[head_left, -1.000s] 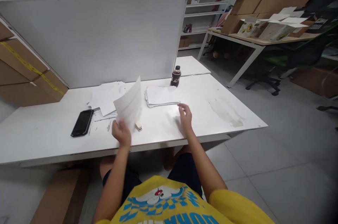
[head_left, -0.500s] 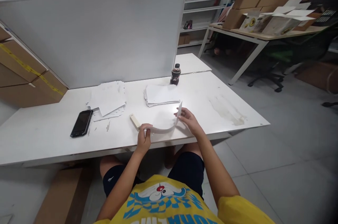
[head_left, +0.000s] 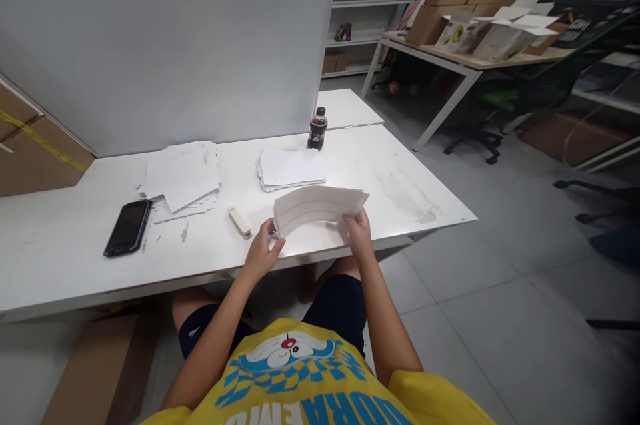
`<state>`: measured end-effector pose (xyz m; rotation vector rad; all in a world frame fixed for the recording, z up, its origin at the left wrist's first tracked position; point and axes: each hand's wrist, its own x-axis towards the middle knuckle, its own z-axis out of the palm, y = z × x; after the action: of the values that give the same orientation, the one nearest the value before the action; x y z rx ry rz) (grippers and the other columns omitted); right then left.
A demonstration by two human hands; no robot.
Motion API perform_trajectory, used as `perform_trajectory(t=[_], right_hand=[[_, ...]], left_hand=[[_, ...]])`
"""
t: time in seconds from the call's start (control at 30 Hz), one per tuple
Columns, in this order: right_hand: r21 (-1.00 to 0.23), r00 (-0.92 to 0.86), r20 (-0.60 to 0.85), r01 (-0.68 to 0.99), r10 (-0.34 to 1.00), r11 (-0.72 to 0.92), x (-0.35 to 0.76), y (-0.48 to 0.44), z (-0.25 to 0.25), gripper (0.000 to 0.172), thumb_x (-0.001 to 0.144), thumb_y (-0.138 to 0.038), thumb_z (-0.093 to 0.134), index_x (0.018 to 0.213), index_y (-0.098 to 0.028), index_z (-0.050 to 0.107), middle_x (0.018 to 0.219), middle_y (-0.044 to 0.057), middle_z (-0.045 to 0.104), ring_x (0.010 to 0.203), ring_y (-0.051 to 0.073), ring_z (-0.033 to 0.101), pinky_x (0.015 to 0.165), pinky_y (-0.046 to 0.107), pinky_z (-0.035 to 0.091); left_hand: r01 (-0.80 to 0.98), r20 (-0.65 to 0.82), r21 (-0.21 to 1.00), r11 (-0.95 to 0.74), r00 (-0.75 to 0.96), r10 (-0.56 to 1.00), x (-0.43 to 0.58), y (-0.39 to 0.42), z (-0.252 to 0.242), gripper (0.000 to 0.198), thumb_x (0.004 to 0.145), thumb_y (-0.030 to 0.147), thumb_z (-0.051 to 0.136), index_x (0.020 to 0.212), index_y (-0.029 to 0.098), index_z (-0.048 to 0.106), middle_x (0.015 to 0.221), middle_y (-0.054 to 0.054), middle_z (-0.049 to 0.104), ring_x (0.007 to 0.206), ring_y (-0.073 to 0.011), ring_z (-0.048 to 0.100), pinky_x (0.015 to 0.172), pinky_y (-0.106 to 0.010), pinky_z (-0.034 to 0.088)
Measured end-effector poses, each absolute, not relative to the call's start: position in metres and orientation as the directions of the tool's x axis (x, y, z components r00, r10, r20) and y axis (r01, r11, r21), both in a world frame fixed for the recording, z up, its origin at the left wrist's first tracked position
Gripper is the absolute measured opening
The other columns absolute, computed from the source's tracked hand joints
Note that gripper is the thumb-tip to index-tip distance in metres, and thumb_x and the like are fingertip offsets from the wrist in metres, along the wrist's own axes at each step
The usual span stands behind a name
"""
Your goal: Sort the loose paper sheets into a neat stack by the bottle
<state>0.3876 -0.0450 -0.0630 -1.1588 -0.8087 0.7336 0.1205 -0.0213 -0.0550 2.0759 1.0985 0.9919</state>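
A seated person in a yellow T-shirt (head_left: 300, 378) and dark shorts (head_left: 335, 315) holds a thin sheaf of paper (head_left: 320, 208) above the near edge of a white counter (head_left: 60, 245), its face bowed and crossed by faint lines. The left hand (head_left: 261, 248) grips the sheaf's left end, the paper reaching away at two o'clock from that hand; the right hand (head_left: 359, 231) clasps the lower right end, with the bulk of the sheaf at ten o'clock from it.

Just beside the left hand, at eleven o'clock, lies a cream-coloured stick (head_left: 240, 221) with a dark tip. A black handheld device (head_left: 128, 228) rests farther off at nine o'clock. Beyond the sheaf, at eleven o'clock, sits a neat paper stack (head_left: 293, 166); an untidy paper pile (head_left: 183, 175) spreads between ten and eleven from the left hand. A dark-filled bottle (head_left: 317, 131) stands upright at twelve o'clock from the sheaf, near the stack.

A whiteboard (head_left: 175, 45) rises behind the papers, a taped carton (head_left: 45, 158) at ten o'clock from the left hand. In the background, at one o'clock from the right hand, a wood-topped table (head_left: 435, 58) bears opened white boxes (head_left: 510, 38), and metal shelves (head_left: 377, 5) stand to its left.
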Motion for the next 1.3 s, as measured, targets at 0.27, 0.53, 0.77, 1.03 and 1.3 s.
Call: perform_trajectory(t=[0.27,0.53,0.77,1.03,1.3], right_hand=[[-0.956,0.586,0.189,-0.075,0.788,0.284,0.4,-0.063,-0.067,0.022,0.071,-0.03,0.064,0.09,-0.024,0.056,0.088,-0.001,0.062,0.088,0.018,0.056,0.081,0.031,0.044],[-0.938,0.614,0.228,-0.069,0.756,0.339,0.402,-0.05,-0.057,0.018,0.066,-0.024,0.062,0.082,-0.023,0.054,0.078,-0.003,0.057,0.077,0.016,0.052,0.073,0.028,0.041],[-0.99,0.503,0.056,-0.087,0.862,0.115,0.407,-0.054,-0.058,0.024,0.062,-0.027,0.06,0.085,-0.024,0.063,0.084,0.0,0.066,0.084,0.021,0.057,0.076,0.033,0.044],[-0.999,0.391,0.012,0.036,0.92,-0.002,0.404,-0.074,-0.025,0.018,0.063,-0.028,0.06,0.078,-0.021,0.068,0.075,0.0,0.066,0.08,0.021,0.056,0.073,0.032,0.043],[-0.967,0.124,-0.176,0.164,0.976,-0.196,0.369,-0.07,-0.032,0.034,0.064,-0.031,0.059,0.093,-0.021,0.071,0.09,0.002,0.072,0.085,0.024,0.061,0.074,0.033,0.045]], left_hand=[[0.554,0.316,0.655,-0.515,0.418,0.852,0.125,-0.023,-0.048,0.029,0.091,0.025,0.048,0.119,0.02,0.054,0.105,-0.007,0.067,0.097,-0.0215,0.063,0.086,-0.036,0.051],[0.611,0.292,0.586,-0.533,0.454,0.842,0.126,-0.024,-0.051,0.02,0.097,0.03,0.042,0.108,0.021,0.056,0.091,-0.006,0.066,0.086,-0.0218,0.063,0.074,-0.034,0.051],[0.608,0.406,0.462,-0.645,0.501,0.764,0.127,-0.021,-0.056,0.019,0.098,0.029,0.039,0.094,0.02,0.056,0.083,-0.006,0.063,0.079,-0.0219,0.061,0.071,-0.034,0.05],[0.58,0.574,0.516,-0.63,0.312,0.757,0.1,-0.081,-0.062,0.028,0.094,0.031,0.047,0.12,0.02,0.051,0.099,-0.01,0.065,0.094,-0.0243,0.063,0.084,-0.041,0.052],[0.673,0.291,0.687,-0.275,0.092,0.952,0.071,-0.14,-0.094,0.051,0.094,0.03,0.047,0.142,0.02,0.035,0.123,-0.015,0.06,0.108,-0.0249,0.062,0.093,-0.043,0.05]])
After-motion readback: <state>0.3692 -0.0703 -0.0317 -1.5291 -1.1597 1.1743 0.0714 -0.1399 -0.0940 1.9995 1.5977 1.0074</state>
